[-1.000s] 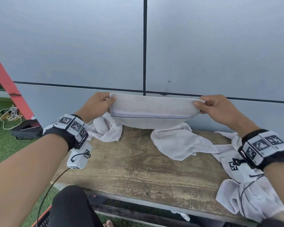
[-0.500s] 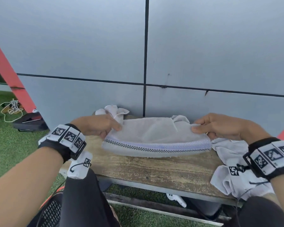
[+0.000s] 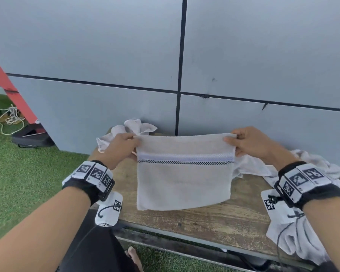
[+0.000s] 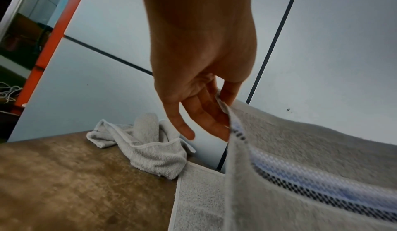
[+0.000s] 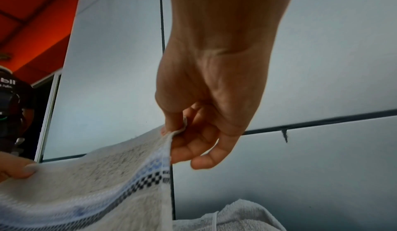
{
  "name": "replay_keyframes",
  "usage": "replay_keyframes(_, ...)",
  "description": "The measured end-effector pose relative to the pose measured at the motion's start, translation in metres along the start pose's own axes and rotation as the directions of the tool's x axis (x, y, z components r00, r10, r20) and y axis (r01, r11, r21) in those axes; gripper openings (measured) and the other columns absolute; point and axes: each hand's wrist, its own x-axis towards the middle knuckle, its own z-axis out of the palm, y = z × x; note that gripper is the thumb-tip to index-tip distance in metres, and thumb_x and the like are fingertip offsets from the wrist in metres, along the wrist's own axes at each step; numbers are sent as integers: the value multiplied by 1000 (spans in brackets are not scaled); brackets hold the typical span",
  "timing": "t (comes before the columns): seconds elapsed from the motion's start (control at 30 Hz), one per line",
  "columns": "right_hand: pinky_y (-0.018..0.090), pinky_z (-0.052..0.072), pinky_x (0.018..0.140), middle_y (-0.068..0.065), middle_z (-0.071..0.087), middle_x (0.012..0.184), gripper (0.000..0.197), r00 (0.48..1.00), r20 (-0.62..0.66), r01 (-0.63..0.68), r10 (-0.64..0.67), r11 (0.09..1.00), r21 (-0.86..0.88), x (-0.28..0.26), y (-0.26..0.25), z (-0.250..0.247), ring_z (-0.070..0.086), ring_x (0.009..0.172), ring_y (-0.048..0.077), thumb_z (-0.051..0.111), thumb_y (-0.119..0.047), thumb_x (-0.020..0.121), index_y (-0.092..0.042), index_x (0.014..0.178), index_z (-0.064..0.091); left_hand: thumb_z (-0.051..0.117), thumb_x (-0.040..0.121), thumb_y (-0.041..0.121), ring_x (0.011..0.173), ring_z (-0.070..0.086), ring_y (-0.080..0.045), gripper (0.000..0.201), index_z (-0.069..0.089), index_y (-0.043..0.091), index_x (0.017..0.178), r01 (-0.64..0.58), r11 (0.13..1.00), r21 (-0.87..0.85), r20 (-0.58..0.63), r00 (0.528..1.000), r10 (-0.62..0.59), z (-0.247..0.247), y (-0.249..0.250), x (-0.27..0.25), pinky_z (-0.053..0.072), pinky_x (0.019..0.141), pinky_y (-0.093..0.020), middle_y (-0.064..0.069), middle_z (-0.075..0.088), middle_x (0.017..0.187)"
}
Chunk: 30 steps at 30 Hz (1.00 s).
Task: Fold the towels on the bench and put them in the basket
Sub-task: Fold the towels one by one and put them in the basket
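A white towel with a blue and black checked stripe hangs doubled over the wooden bench, its lower edge near the bench top. My left hand pinches its upper left corner. My right hand pinches the upper right corner. The towel is stretched taut between them. A crumpled white towel lies at the bench's back left. More crumpled towels lie at the right. No basket is in view.
A grey panelled wall stands right behind the bench. Green turf lies to the left, with a black case and a coil of rope. A red beam slants at far left. My knee is below the bench's front edge.
The towel lay folded low on the bench half a second ago; now both hands have lifted its top edge, and it hangs as a taller panel with the stripe near the top.
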Motion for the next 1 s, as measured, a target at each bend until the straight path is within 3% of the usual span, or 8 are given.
replay_keyframes(0.1, 39, 59, 70, 7, 67, 63, 34, 987, -150, 38, -48, 997, -74, 43, 6, 8, 69, 61, 21, 65, -28, 97, -11, 68, 60, 54, 96, 23, 74, 65, -29, 34, 63, -10, 93, -3, 1000, -12, -69, 998, 2, 11, -4, 34, 62, 75, -45, -20, 62, 82)
replay_keyframes(0.17, 28, 53, 57, 1, 54, 56, 39, 967, -249, 35, -61, 994, -108, 75, 10, 15, 61, 51, 12, 65, -26, 96, -16, 62, 51, 53, 96, 24, 66, 54, -25, 34, 55, 3, 69, 15, 996, 93, -144, 990, -1, 21, -7, 62, 53, 70, -39, -9, 51, 66)
replay_keyframes(0.27, 45, 59, 61, 11, 58, 66, 31, 952, -299, 9, -62, 985, -173, 126, 25, 33, 65, 67, 32, 64, -29, 95, -9, 72, 57, 53, 94, 20, 62, 42, -22, 39, 39, 16, 57, 41, 952, 304, -215, 976, 26, 38, -18, 101, 35, 62, -31, 0, 41, 58)
replay_keyframes(0.47, 33, 27, 54, 3, 43, 62, 38, 987, -158, -48, -22, 904, -424, 207, 69, 76, 44, 65, 28, 57, -20, 94, -12, 63, 36, 55, 84, 23, 87, 62, -31, 20, 65, 9, 74, -44, 752, 658, -21, 997, 77, 67, -48, 159, 53, 78, -39, -8, 66, 85)
replay_keyframes(0.63, 40, 52, 82, 1, 57, 75, 30, 985, 47, -125, 169, 865, -486, 229, 93, 96, 59, 84, 29, 55, -26, 92, -20, 63, 48, 48, 92, 32, 116, 48, -28, 29, 67, 13, 99, -162, 559, 813, 138, 987, 85, 81, -63, 171, 46, 95, -44, 0, 60, 121)
replay_keyframes(0.73, 37, 49, 76, 0, 57, 67, 34, 984, 17, -153, 179, 879, -451, 228, 95, 94, 58, 75, 27, 59, -25, 90, -19, 59, 48, 47, 92, 30, 110, 49, -25, 23, 65, 17, 83, -201, 500, 842, 156, 979, 131, 83, -63, 171, 40, 94, -43, 1, 62, 105)
replay_keyframes(0.87, 29, 31, 54, 1, 48, 59, 35, 994, -17, -107, 110, 912, -395, 213, 83, 86, 49, 62, 25, 59, -17, 90, -14, 58, 44, 55, 87, 24, 91, 51, -24, 30, 53, 17, 58, -220, 575, 788, 169, 975, 141, 80, -55, 160, 38, 87, -40, 0, 54, 80)
replay_keyframes(1.0, 31, 29, 57, 8, 50, 69, 27, 992, -92, 50, -82, 949, -311, 178, 61, 75, 51, 68, 23, 64, -22, 95, 0, 80, 66, 60, 75, 6, 62, 42, -19, 20, 51, 4, 57, -297, 775, 558, 87, 949, 302, 78, -43, 134, 39, 60, -33, -5, 49, 63)
